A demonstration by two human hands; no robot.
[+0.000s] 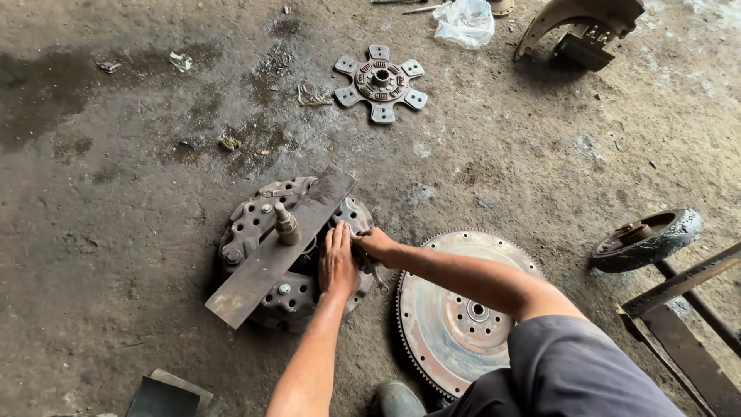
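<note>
My left hand (pixel 337 261) lies flat and open on the clutch cover (pixel 262 232) beside the flat steel bar (pixel 255 270), right hand (pixel 376 244) pinching a wrench (pixel 378 279), I think.

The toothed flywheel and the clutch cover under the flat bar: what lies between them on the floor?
In the head view, the right hand and a wrench lie between the flywheel and the clutch cover.

A crumpled clear plastic bag (pixel 464 22) lies on the floor at top.
</note>
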